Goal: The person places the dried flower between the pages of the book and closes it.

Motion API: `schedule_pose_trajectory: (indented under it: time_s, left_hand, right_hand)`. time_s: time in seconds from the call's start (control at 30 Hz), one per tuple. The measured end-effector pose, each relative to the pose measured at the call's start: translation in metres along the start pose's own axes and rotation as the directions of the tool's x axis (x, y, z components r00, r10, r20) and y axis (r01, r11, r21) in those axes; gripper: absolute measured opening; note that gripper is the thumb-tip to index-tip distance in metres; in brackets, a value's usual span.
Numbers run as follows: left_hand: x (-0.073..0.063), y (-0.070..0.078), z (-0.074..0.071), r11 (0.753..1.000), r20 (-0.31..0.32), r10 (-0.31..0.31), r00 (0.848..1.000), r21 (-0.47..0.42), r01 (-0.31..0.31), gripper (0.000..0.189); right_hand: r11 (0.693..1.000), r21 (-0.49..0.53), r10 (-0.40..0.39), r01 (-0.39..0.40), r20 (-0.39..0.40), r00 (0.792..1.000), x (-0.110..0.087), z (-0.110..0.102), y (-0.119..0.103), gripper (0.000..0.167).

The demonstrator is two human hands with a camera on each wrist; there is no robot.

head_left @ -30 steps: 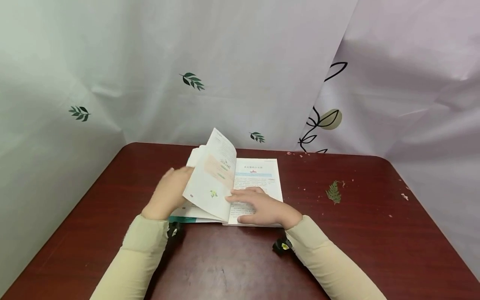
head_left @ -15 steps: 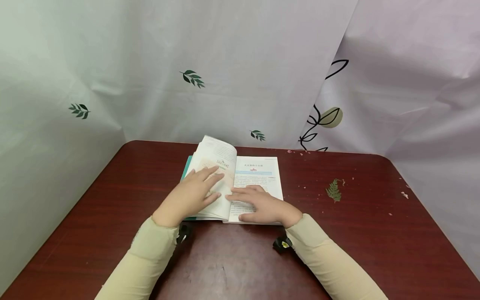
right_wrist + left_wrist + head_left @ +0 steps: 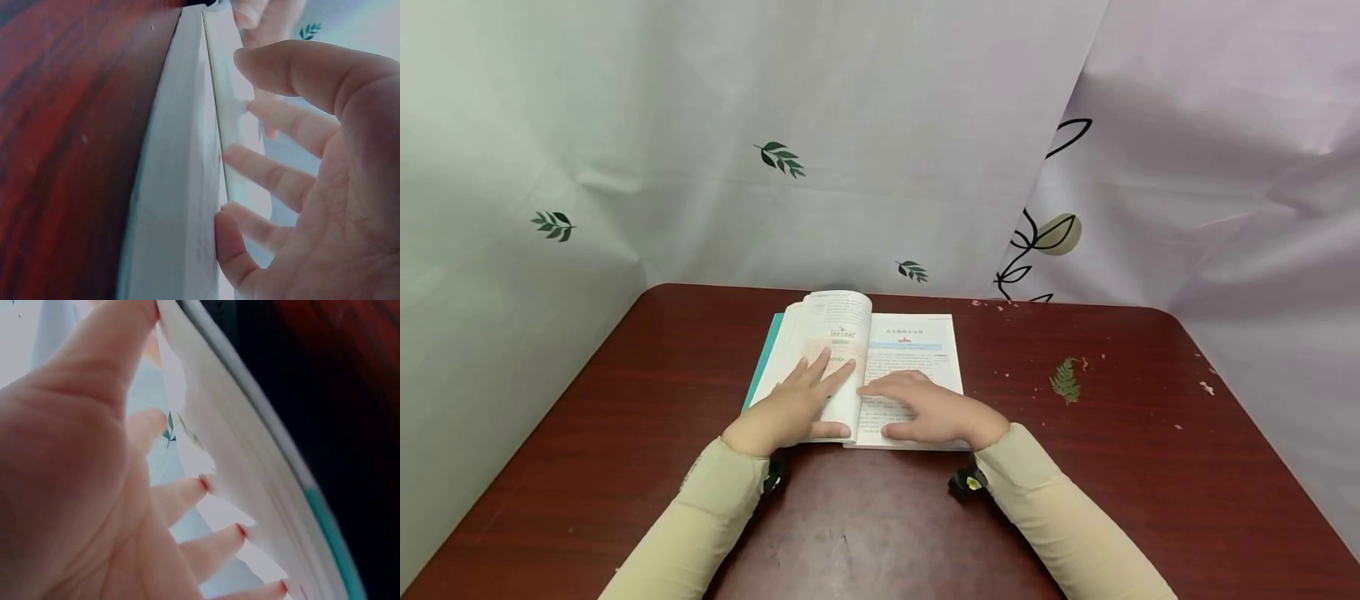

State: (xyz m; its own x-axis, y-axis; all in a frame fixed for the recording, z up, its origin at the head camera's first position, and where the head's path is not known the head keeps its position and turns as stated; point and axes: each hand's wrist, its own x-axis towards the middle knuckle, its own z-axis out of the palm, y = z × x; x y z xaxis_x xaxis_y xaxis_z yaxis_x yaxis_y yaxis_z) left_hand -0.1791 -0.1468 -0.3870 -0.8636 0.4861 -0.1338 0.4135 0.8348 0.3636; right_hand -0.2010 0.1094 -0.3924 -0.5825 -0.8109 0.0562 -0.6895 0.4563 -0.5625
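Note:
An open book with printed pages and a teal cover edge lies on the table in the head view. My left hand rests with spread fingers on the curved left-hand page, its thumb near the bottom by the spine. In the left wrist view, the fingertips press on the page above the stacked page edges. My right hand lies on the lower part of the right-hand page, its fingers reaching the centre fold. The right wrist view shows its fingers extended to the paper beside the thick page block.
The dark red table has a green fern leaf and small pale scraps on its right side. Behind it hangs a white curtain printed with leaves. Black wrist cameras sit under the cuffs.
My left hand has swept from under the raised page onto its top and slid toward the spine. The page has gone down onto the left side. My right hand has stayed nearly still.

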Motion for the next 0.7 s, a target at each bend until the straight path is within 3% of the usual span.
schedule_pose_trajectory:
  time_s: [0.13,0.37,0.7]
  left_hand:
    - [-0.001,0.0,0.002,0.999,0.046,-0.049,0.998,-0.014,0.05,0.094]
    - [-0.002,0.002,0.002,0.992,0.102,-0.124,0.987,-0.004,0.125,0.095]
    - [-0.003,0.003,0.002,0.992,0.121,-0.119,0.985,-0.014,0.122,0.097]
  right_hand:
    - [1.0,-0.004,0.02,-0.019,0.022,1.0,-0.003,-0.007,0.005,0.055]
    - [0.99,0.046,0.133,-0.135,0.036,0.99,-0.015,-0.027,0.011,0.043]
    - [0.962,-0.019,0.272,-0.273,-0.043,0.961,-0.033,-0.055,0.011,0.034]
